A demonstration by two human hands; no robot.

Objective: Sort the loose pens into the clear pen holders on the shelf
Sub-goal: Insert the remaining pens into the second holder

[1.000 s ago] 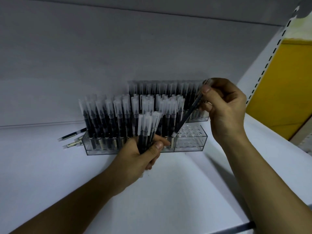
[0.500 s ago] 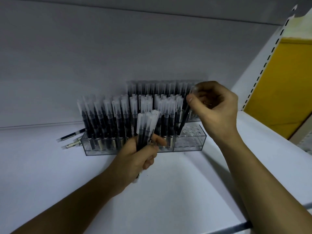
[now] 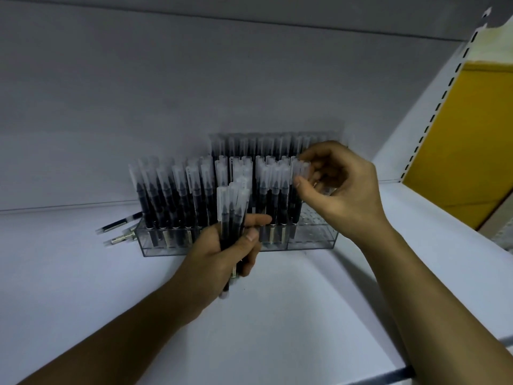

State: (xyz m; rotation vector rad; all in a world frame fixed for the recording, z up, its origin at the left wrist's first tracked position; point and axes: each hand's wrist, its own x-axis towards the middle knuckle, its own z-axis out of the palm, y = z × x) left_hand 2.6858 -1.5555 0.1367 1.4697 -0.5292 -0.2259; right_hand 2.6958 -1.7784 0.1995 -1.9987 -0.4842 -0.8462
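Left hand [image 3: 222, 254]: fingers and thumb curled round a bundle of pens [image 3: 233, 209], dark barrels with clear caps, caps pointing to 12 o'clock. Right hand [image 3: 341, 190]: thumb and forefinger pinch the clear cap of a single pen [image 3: 301, 169], which stands upright at the 3 o'clock end of the filled rows; the other fingers are loosely curled. Both hands work at the front pen holder [image 3: 313, 240], a clear box whose 3 o'clock compartment shows open holes. A rear pen holder [image 3: 277, 143], full, stands behind it at 12 o'clock. Pale labels on the barrels are too blurred to read. Two loose pens [image 3: 119, 226] lie at 9 o'clock of the holder on the white shelf [image 3: 277, 315]. A slotted upright [image 3: 433, 120] and a yellow panel [image 3: 472, 134] stand at 2 o'clock.
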